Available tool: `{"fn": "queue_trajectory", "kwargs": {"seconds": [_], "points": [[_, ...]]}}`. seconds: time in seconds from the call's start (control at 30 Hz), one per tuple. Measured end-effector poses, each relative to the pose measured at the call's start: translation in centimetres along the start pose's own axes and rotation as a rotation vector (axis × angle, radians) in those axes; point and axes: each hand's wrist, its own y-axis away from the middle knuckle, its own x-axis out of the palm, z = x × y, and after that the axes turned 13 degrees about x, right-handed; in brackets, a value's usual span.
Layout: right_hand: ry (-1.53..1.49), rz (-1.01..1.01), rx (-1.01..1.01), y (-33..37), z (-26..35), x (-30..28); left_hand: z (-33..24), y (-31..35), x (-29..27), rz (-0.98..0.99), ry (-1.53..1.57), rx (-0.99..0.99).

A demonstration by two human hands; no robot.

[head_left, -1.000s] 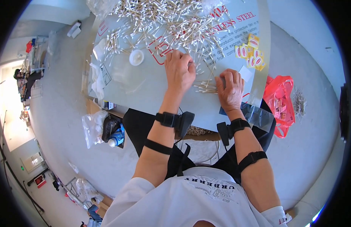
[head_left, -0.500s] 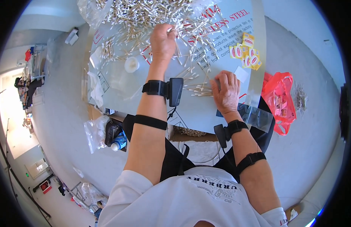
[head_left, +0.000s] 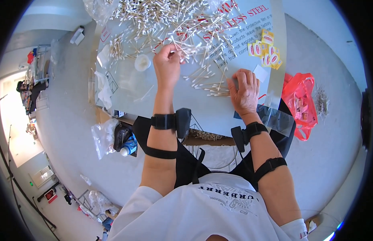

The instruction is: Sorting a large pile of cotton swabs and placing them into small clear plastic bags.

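Cotton swabs [head_left: 191, 50] fan out in a small bunch from the fingers of my left hand [head_left: 167, 66], which is closed on them above the table. At the far side spreads a big loose heap of cotton swabs [head_left: 154, 18]. My right hand [head_left: 244, 91] lies palm down on the table with its thumb apart and its fingers slightly bent. Next to its thumb is a small row of cotton swabs [head_left: 217, 89], and a few more lie scattered just beyond. A small white square card [head_left: 260, 73] sits beside the right fingertips.
The table [head_left: 130, 90] has a printed protective film. A round white tub [head_left: 142, 63] stands left of my left hand. Yellow packets [head_left: 270, 54] lie at the right edge. A red plastic bag [head_left: 299, 102] is right of the table; a clear bag [head_left: 104, 138] is at left.
My left hand has drawn back from the swab heap toward me, carrying a bunch of cotton swabs. My right hand stays by the small row of swabs.
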Motion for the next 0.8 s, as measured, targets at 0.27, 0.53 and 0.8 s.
{"fn": "queue_trajectory", "kwargs": {"seconds": [0.27,0.53,0.8], "points": [[-0.009,-0.006,0.000,0.0,0.0,0.2,1.3,3.6,-1.0,0.008,-0.218,0.222],[-0.011,0.012,0.022,0.0,0.0,0.2,2.5,3.8,-1.4,-0.037,-0.468,0.367],[-0.004,0.011,0.022,0.0,0.0,0.2,0.9,3.3,-1.6,-0.123,-0.448,0.327]]}}
